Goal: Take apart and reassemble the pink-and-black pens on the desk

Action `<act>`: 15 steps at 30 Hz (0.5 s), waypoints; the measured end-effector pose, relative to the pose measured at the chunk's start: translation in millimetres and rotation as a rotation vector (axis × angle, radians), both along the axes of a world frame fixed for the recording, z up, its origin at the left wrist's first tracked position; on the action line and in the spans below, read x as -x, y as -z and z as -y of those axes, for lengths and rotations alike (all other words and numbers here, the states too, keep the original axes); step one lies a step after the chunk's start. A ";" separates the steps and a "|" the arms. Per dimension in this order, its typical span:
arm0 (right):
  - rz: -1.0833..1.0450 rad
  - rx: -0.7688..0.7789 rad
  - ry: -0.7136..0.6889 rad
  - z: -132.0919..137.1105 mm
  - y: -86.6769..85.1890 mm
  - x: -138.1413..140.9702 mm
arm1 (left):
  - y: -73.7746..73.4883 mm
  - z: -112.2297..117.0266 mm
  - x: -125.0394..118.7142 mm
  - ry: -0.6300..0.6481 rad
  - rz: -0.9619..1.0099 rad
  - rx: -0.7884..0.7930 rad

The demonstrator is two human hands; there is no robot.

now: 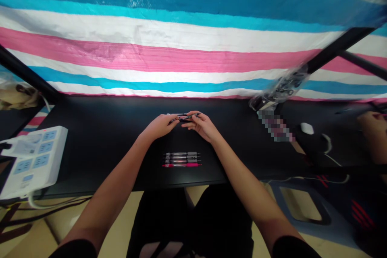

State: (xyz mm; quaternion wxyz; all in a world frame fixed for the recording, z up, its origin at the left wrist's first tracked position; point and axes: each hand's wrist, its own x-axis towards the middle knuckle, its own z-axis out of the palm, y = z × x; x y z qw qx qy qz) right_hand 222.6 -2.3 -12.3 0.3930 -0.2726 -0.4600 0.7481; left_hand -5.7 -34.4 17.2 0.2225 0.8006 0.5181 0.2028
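- Fingers of both hands pinch one dark pen at mid-frame: the left hand closes narrowly on its left end, the right hand on its right, so the pen lies level between them — a grip that suits working on its two halves.
- Behind everything, a striped tarp of blue, white and pink fills the upper frame.
- Black counter spans the middle; the pen is held just above it.
- White power strip sits at the left edge of the frame.
- Clear plastic bag lies upper right, contents blurred.
- Row of pens lies below the hands, side by side and parallel — the lowest one pink, kept tidy and near.
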 end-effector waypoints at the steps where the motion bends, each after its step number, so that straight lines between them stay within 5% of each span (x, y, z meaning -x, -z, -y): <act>1: -0.007 0.009 -0.009 0.5 -0.2 0.2 | -0.1 0.1 -0.2 -0.007 -0.010 -0.004; 7: -0.013 0.025 -0.057 2.4 0.5 4.2 | 1.6 -0.7 -2.4 -0.045 -0.018 0.001; 15: -0.033 0.002 0.071 -4.0 0.5 -0.6 | 3.8 -1.8 4.4 -0.087 0.040 -0.017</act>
